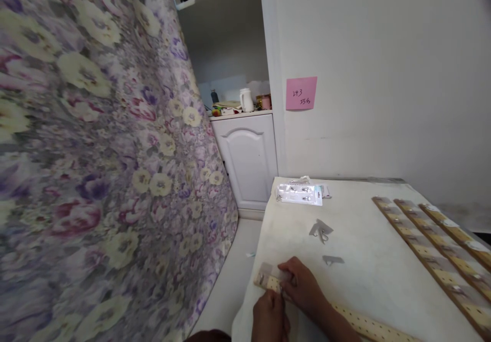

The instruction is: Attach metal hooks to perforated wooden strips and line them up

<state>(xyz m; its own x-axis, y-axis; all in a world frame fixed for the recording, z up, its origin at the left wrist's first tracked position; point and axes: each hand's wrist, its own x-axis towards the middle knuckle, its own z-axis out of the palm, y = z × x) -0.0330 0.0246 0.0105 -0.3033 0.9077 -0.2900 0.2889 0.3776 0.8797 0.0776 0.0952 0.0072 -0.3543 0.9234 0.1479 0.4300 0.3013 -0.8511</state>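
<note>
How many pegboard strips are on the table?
4. Three strips lie side by side at the table's right; the fourth strip lies under the left hand and right hand, partly hidden.

A pegged strip (368,326) lies across the near edge of the white counter (364,280). The right grip (303,286), a bare hand, rests on the strip's left end, its fingers on a clear cover (267,270). The left grip (268,319) touches the strip just below it. Blur hides whether either one clasps anything. Two small metal clips (321,229) lie just beyond, and a clear packet (299,194) lies near the far edge. Three more strips (433,250) lie at the right. A pink note (301,93) sticks on the wall, and a floral cloth (95,153) fills the left.
</note>
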